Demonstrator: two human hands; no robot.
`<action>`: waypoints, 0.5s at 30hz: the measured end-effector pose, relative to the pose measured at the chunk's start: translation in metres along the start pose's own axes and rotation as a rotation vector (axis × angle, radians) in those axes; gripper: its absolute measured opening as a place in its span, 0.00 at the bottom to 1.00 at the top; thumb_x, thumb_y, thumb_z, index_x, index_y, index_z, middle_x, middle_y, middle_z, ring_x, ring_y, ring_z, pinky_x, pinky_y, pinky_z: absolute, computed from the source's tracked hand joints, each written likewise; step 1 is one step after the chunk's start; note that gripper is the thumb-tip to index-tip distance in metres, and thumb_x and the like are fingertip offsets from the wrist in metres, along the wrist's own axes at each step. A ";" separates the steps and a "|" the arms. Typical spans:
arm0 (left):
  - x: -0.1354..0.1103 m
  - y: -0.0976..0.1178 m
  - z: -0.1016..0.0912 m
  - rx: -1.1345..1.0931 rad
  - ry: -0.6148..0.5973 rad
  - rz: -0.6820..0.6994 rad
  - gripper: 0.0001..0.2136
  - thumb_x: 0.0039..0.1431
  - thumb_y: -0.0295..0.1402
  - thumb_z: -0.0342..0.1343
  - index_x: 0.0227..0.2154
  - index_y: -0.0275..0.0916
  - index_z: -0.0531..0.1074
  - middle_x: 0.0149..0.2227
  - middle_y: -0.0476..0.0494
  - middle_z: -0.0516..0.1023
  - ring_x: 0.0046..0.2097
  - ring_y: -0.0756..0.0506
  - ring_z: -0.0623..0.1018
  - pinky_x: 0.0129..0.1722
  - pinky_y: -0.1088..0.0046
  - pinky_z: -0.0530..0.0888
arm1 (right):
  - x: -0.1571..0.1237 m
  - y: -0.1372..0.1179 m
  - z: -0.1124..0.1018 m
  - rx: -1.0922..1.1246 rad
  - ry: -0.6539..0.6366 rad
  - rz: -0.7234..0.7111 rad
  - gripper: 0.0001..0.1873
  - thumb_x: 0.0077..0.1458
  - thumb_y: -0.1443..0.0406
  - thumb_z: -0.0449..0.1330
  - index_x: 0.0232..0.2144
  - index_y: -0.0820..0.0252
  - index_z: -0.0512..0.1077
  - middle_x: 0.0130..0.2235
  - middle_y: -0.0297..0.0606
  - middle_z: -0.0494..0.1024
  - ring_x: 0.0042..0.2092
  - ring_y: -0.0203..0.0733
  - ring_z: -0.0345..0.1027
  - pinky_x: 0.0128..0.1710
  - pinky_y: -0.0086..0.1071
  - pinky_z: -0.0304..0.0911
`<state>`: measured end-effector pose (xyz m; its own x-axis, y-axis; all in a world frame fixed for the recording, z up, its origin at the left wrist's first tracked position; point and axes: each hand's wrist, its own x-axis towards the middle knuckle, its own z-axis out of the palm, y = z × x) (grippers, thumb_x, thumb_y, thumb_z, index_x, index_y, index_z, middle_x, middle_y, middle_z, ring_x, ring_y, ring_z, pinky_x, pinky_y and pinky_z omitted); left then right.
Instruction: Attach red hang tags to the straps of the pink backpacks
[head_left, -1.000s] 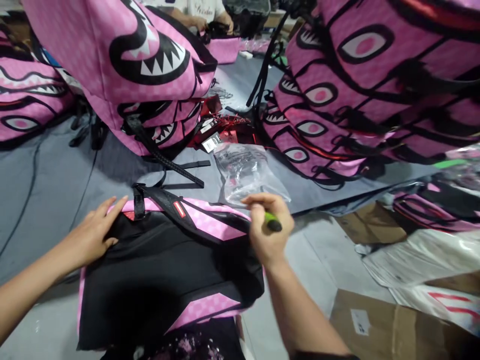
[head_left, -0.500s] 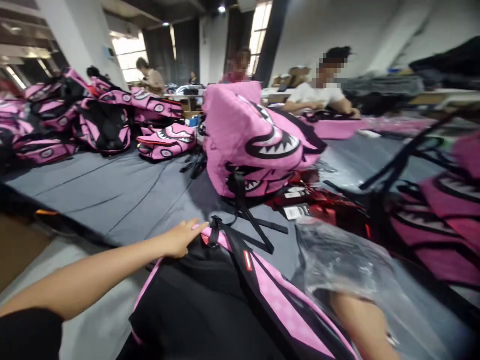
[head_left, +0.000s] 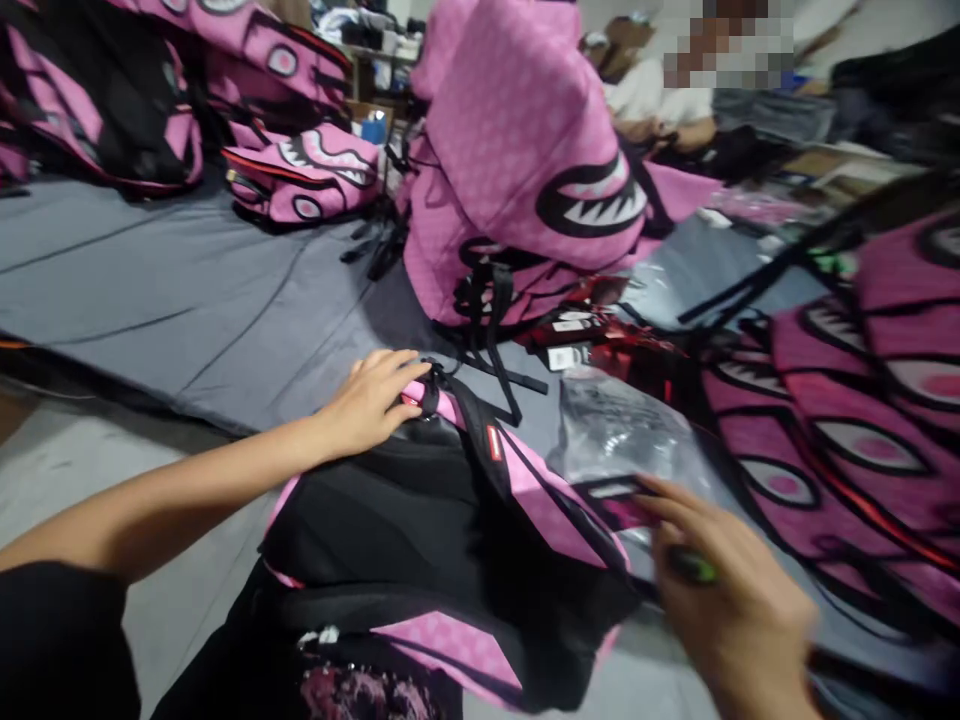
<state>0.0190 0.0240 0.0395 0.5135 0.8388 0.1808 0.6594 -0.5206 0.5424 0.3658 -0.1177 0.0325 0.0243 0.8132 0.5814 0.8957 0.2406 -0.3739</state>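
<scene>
A pink and black backpack [head_left: 420, 520] lies back side up in front of me, partly over the edge of a grey padded table [head_left: 195, 300]. My left hand [head_left: 371, 400] rests on its top corner by the carry handle, fingers curled over the pink edge. My right hand [head_left: 731, 600] is blurred at the bag's right side, closed around a green and black pen-like tool [head_left: 694, 568]. A clear plastic bag [head_left: 622, 430] lies on the table just beyond that hand.
Stacks of pink shark-mouth backpacks stand behind the bag [head_left: 525, 180], at the right [head_left: 847, 420] and at the far left [head_left: 112, 90]. Red hang tags [head_left: 592, 335] lie between the stacks. A person in a white shirt [head_left: 675, 100] works at the far side.
The view swung up and left, then dropped back. My left hand curled onto the bag's top corner. My right hand with the green tool came back into view at the lower right.
</scene>
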 end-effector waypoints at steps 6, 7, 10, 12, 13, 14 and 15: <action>-0.021 0.046 0.012 -0.909 -0.294 -0.169 0.16 0.57 0.38 0.58 0.47 0.38 0.72 0.34 0.48 0.77 0.35 0.52 0.75 0.39 0.75 0.71 | 0.015 -0.080 0.057 0.165 -0.084 -0.333 0.15 0.56 0.75 0.58 0.41 0.52 0.75 0.57 0.41 0.72 0.51 0.45 0.73 0.42 0.37 0.72; -0.024 0.049 0.015 -0.976 -0.340 -0.196 0.16 0.55 0.37 0.60 0.45 0.37 0.72 0.30 0.52 0.75 0.31 0.53 0.73 0.35 0.77 0.69 | 0.016 -0.087 0.064 0.207 -0.107 -0.344 0.16 0.56 0.75 0.58 0.42 0.52 0.75 0.58 0.42 0.72 0.52 0.46 0.72 0.43 0.36 0.72; -0.030 0.047 0.020 -0.972 -0.235 -0.280 0.10 0.52 0.36 0.62 0.31 0.37 0.68 0.22 0.57 0.66 0.26 0.56 0.65 0.27 0.78 0.61 | 0.016 -0.099 0.073 0.407 -0.088 -0.156 0.23 0.57 0.74 0.58 0.54 0.50 0.70 0.55 0.44 0.74 0.48 0.45 0.75 0.43 0.38 0.74; -0.033 0.040 0.021 -0.927 -0.105 -0.328 0.11 0.53 0.36 0.61 0.28 0.37 0.64 0.24 0.55 0.66 0.27 0.55 0.66 0.29 0.77 0.62 | 0.015 -0.102 0.073 0.551 -0.086 0.120 0.23 0.59 0.70 0.59 0.56 0.51 0.67 0.49 0.43 0.78 0.39 0.42 0.78 0.38 0.36 0.75; -0.035 0.036 0.021 -0.916 -0.071 -0.340 0.11 0.54 0.36 0.61 0.29 0.38 0.64 0.26 0.54 0.68 0.29 0.54 0.68 0.31 0.77 0.64 | 0.015 -0.103 0.073 0.602 -0.128 0.236 0.19 0.60 0.67 0.59 0.54 0.53 0.69 0.46 0.42 0.80 0.35 0.40 0.78 0.36 0.35 0.75; -0.036 0.033 0.021 -0.917 -0.060 -0.346 0.10 0.54 0.36 0.60 0.30 0.38 0.65 0.27 0.54 0.69 0.30 0.54 0.69 0.32 0.76 0.65 | 0.015 -0.104 0.073 0.633 -0.189 0.316 0.15 0.60 0.64 0.60 0.49 0.54 0.72 0.42 0.40 0.81 0.33 0.40 0.77 0.34 0.34 0.75; -0.037 0.031 0.022 -0.926 -0.061 -0.348 0.10 0.54 0.36 0.60 0.31 0.38 0.65 0.29 0.53 0.69 0.31 0.53 0.70 0.34 0.76 0.66 | 0.015 -0.105 0.074 0.644 -0.253 0.361 0.12 0.59 0.62 0.61 0.45 0.55 0.75 0.39 0.39 0.81 0.32 0.41 0.77 0.33 0.34 0.75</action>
<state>0.0323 -0.0263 0.0313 0.4175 0.8980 -0.1390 0.1029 0.1053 0.9891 0.2397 -0.0914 0.0272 0.0936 0.9773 0.1903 0.4155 0.1354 -0.8995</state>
